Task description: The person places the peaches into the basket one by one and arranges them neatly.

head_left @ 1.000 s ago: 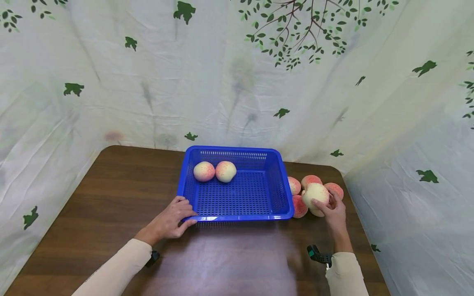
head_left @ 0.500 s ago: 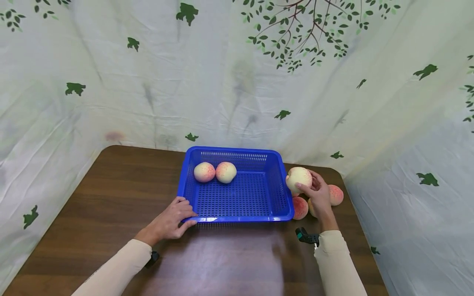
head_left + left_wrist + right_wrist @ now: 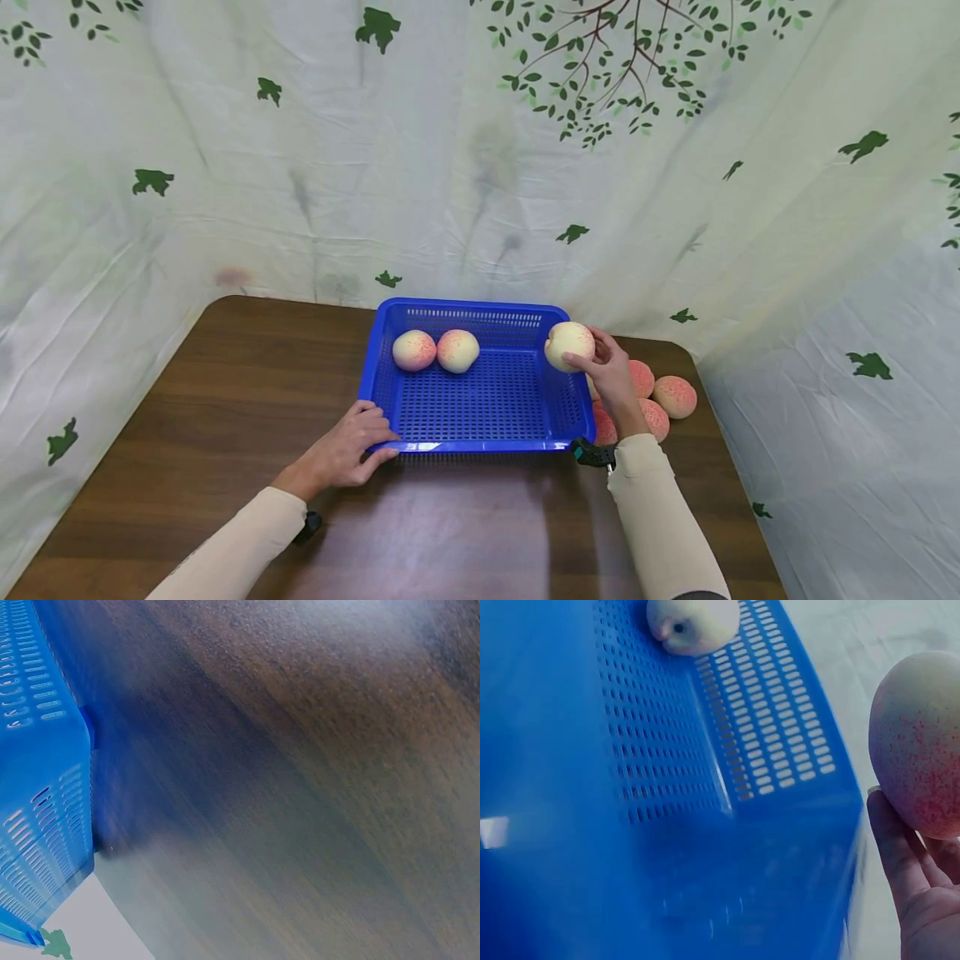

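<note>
A blue perforated plastic basket (image 3: 480,447) stands on the table. My left hand (image 3: 347,443) grips its near left corner, fingers over the rim. Two peaches (image 3: 414,351) lie side by side in the basket's far left part. In my right hand (image 3: 615,382) is a pale peach (image 3: 568,347), pinched between thumb and fingers over the basket's right rim. The right wrist view shows this peach (image 3: 922,750) from close by, red-speckled on its lower side. The left wrist view has only the basket's outer wall (image 3: 45,795) and the tabletop; the left hand is outside it.
Several more peaches (image 3: 675,397) lie on the table just right of the basket, partly hidden by my right hand and forearm. The brown wooden table (image 3: 247,375) reaches a pale leaf-printed curtain (image 3: 450,167) at the back and sides.
My right hand has lifted the pale peach from the group at the right and carried it left to the basket's right rim. The left hand keeps its place on the corner.
</note>
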`<state>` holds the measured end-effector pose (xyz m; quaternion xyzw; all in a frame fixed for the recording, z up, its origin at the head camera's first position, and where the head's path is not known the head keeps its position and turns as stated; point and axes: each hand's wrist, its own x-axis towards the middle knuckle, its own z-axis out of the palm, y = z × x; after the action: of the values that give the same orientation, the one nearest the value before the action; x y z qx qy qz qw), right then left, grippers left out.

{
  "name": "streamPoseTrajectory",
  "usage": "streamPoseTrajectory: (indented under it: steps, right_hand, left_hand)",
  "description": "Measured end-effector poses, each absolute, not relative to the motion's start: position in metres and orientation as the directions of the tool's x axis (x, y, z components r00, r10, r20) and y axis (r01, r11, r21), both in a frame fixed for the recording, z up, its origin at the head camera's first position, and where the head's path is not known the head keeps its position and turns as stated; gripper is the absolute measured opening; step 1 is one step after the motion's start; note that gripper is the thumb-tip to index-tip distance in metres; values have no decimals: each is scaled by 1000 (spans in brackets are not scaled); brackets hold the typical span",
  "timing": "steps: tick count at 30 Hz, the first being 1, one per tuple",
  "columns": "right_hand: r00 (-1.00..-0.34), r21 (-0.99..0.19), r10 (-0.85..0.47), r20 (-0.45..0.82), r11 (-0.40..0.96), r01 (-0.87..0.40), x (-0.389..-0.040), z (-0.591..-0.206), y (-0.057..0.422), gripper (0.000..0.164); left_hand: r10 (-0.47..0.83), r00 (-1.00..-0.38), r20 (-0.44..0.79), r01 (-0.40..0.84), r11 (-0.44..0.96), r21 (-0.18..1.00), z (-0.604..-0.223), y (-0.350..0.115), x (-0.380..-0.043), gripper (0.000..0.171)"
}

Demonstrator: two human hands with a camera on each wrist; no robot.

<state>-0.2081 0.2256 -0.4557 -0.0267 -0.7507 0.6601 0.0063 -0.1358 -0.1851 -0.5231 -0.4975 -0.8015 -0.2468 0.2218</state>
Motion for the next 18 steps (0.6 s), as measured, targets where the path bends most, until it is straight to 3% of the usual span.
streamPoseTrajectory:
  steps: [5,14,18]
  right_hand:
    - [-999,-987,27,-31,160,35,-221,-456,211,68]
    - [-999,-984,13,-32,175,34,-243,-464,189,64]
    - [-999,-980,14,-42,194,44,-250,-468,179,62]
  left_hand:
    - [688,-402,604,908,382,170,-524,-185,-136,38]
    - [689,-395,607,911,380,162,-523,-186,-136,23]
    - [684,-375,626,918,365,151,-523,-185,-137,34]
